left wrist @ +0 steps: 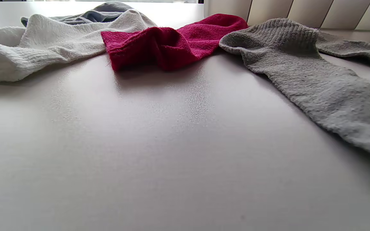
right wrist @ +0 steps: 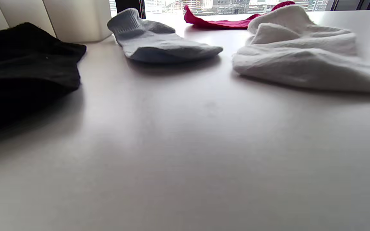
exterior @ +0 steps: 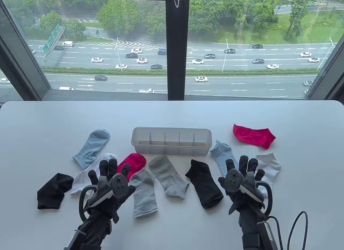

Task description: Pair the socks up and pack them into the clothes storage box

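Ten loose cotton socks (exterior: 168,176) lie unpaired from 9 to 3 o'clock around the clear divided plastic box (exterior: 171,141); left hand (exterior: 108,184) and right hand (exterior: 243,178) hover spread, holding nothing, probably ready for choosing

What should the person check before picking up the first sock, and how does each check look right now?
1. Storage box holds no socks: ok.
2. Left hand free, fingers straight: ok.
3. Right hand free: ok.
4. Every colour has a partner, e.g. red sock and second red sock: ok.
5. Socks lie apart: not ok; the second red one touches the white sock in the left wrist view.
6. Hands touching the table: cannot tell.
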Demonstrator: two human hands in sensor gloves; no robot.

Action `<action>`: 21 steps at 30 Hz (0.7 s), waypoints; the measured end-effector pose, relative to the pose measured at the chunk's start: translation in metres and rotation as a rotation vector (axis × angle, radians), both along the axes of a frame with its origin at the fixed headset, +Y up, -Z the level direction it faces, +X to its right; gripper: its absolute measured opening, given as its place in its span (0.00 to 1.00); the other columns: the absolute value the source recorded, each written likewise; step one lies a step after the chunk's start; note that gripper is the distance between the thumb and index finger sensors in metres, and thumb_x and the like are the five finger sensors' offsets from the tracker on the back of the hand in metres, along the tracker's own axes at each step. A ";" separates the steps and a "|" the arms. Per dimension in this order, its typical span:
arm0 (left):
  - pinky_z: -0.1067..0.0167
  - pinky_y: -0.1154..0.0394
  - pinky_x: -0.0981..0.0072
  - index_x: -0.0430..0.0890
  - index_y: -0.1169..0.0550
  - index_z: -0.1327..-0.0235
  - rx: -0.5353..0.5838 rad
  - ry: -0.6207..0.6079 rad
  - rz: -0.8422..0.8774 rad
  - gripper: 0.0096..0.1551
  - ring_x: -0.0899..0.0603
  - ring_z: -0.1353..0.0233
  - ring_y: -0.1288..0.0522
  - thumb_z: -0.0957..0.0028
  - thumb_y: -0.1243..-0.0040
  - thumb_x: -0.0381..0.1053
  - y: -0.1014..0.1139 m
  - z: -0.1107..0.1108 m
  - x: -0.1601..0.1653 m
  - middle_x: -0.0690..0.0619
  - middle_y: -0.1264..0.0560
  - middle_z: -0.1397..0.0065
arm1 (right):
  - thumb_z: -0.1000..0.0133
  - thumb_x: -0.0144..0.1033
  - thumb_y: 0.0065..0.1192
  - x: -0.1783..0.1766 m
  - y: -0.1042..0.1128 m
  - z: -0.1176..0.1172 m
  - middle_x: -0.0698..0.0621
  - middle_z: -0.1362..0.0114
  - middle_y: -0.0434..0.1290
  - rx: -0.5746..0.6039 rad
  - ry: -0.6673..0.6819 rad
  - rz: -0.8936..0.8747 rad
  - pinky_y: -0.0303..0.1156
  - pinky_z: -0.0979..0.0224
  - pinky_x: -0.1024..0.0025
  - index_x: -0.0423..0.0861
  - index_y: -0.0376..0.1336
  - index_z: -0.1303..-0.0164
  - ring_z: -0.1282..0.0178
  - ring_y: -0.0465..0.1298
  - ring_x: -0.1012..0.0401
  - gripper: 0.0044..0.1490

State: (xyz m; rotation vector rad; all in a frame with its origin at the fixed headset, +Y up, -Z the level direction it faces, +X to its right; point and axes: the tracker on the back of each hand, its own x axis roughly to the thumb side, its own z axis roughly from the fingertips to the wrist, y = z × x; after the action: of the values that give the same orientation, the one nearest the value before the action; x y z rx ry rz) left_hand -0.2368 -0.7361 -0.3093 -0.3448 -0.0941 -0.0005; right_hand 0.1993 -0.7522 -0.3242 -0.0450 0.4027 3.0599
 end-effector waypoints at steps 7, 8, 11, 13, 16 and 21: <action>0.36 0.82 0.26 0.62 0.72 0.23 -0.004 -0.004 0.004 0.43 0.36 0.26 0.89 0.39 0.71 0.70 0.001 0.000 0.001 0.48 0.86 0.24 | 0.34 0.62 0.31 -0.001 0.002 0.001 0.33 0.19 0.13 -0.017 -0.002 0.000 0.23 0.27 0.29 0.53 0.21 0.17 0.26 0.14 0.34 0.48; 0.36 0.82 0.26 0.62 0.72 0.23 -0.002 -0.009 0.005 0.43 0.36 0.26 0.88 0.39 0.71 0.70 0.001 0.000 0.002 0.48 0.86 0.24 | 0.34 0.62 0.31 -0.001 0.001 0.001 0.33 0.19 0.13 -0.016 -0.002 -0.001 0.23 0.27 0.28 0.53 0.21 0.17 0.25 0.15 0.34 0.48; 0.36 0.82 0.27 0.62 0.72 0.23 -0.002 -0.018 0.004 0.43 0.36 0.26 0.88 0.39 0.70 0.69 0.001 0.000 0.004 0.48 0.86 0.24 | 0.34 0.61 0.31 -0.001 0.001 0.000 0.33 0.18 0.14 -0.019 0.002 -0.001 0.24 0.27 0.28 0.53 0.21 0.17 0.25 0.15 0.34 0.48; 0.36 0.81 0.27 0.62 0.72 0.23 -0.001 -0.022 0.008 0.43 0.36 0.26 0.88 0.39 0.70 0.69 0.002 0.000 0.004 0.48 0.85 0.24 | 0.34 0.61 0.31 -0.002 0.001 0.000 0.33 0.18 0.14 -0.025 0.006 -0.013 0.24 0.27 0.28 0.53 0.21 0.17 0.25 0.15 0.34 0.48; 0.35 0.81 0.27 0.61 0.72 0.23 0.005 -0.022 0.014 0.43 0.36 0.26 0.88 0.38 0.70 0.69 0.002 0.000 0.004 0.48 0.85 0.24 | 0.34 0.61 0.33 -0.006 0.006 0.000 0.33 0.18 0.14 -0.016 0.020 -0.030 0.26 0.26 0.28 0.53 0.21 0.17 0.24 0.16 0.34 0.48; 0.34 0.80 0.27 0.59 0.71 0.22 0.021 -0.035 0.045 0.43 0.36 0.25 0.87 0.38 0.69 0.67 0.005 -0.001 0.004 0.48 0.84 0.23 | 0.35 0.61 0.44 -0.034 0.023 0.000 0.36 0.14 0.19 0.039 0.109 -0.115 0.29 0.23 0.29 0.54 0.25 0.15 0.21 0.21 0.34 0.51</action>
State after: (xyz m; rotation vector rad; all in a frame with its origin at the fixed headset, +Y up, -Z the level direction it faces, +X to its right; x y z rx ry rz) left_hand -0.2326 -0.7312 -0.3100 -0.3215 -0.1365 0.0369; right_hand 0.1654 -0.7293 -0.3239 0.1428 0.3392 2.9633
